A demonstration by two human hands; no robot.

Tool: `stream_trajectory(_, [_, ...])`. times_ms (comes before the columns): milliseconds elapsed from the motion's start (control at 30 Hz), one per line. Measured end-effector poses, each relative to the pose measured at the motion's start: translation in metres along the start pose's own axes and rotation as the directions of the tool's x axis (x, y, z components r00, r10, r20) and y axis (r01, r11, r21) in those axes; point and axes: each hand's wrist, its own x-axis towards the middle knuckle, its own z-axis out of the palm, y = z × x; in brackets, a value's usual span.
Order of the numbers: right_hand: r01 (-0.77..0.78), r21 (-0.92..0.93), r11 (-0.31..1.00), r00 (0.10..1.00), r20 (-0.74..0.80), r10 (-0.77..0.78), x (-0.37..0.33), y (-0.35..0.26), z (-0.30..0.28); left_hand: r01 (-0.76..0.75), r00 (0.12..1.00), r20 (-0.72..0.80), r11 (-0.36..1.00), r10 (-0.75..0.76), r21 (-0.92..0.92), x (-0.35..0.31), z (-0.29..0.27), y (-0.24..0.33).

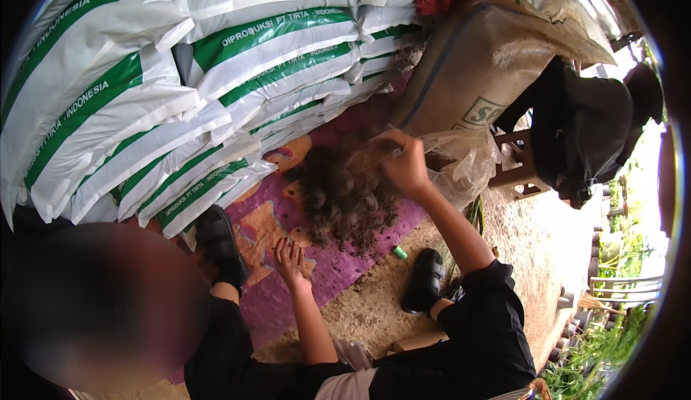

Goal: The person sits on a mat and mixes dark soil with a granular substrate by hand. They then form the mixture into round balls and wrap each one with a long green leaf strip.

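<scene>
A dark, crumbly heap (353, 202), like soil or fibre with some rounded lumps in it, lies on a purple patterned mat (331, 274). Over the far right of this heap is my right hand (404, 161), its fingers curled together and smeared by motion. Whatever they grip, if anything, is too blurred to make out. My left hand (291, 262) rests low over the mat at the near left of the heap, fingers spread and holding nothing. A crumpled clear plastic bag (464, 166) sits just right of my right hand.
White-and-green sacks (281, 33) are stacked along the left and back. A large tan woven sack (471, 61) leans behind the plastic bag. At right, a black bundle (586, 115) rests on a wooden stool (512, 159). A small green cylinder (400, 252) lies near my right shoe (425, 281).
</scene>
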Motion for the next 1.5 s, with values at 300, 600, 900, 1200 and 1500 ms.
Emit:
stream_trajectory(300, [-0.168, 0.054, 0.984, 0.983, 0.081, 0.163, 0.005, -0.026, -0.06, 0.003, 1.0, 0.015, 0.999, -0.003, 0.045, -0.005, 0.015, -0.001])
stream_trajectory(600, [-0.343, -0.063, 0.937, 0.64, 0.715, 0.282, -0.051, -0.018, -0.046, 0.03, 0.999, 0.01, 0.999, -0.031, 0.024, 0.003, 0.009, -0.005])
stream_trajectory(900, [0.014, -0.181, 0.983, 0.768, 0.631, 0.105, -0.137, 0.072, 0.1, 0.013, 0.999, -0.038, 1.0, -0.013, 0.012, 0.002, 0.007, -0.005])
stream_trajectory(1200, [0.029, -0.467, 0.884, 0.677, 0.66, 0.326, -0.14, 0.092, 0.13, -0.004, 1.0, 0.022, 1.0, 0.004, 0.026, 0.002, 0.005, -0.002])
stream_trajectory(1500, [-0.016, -0.154, 0.988, 0.909, 0.409, 0.079, -0.081, 0.02, 0.042, 0.02, 1.0, -0.004, 0.995, -0.02, 0.097, -0.004, 0.014, 0.002])
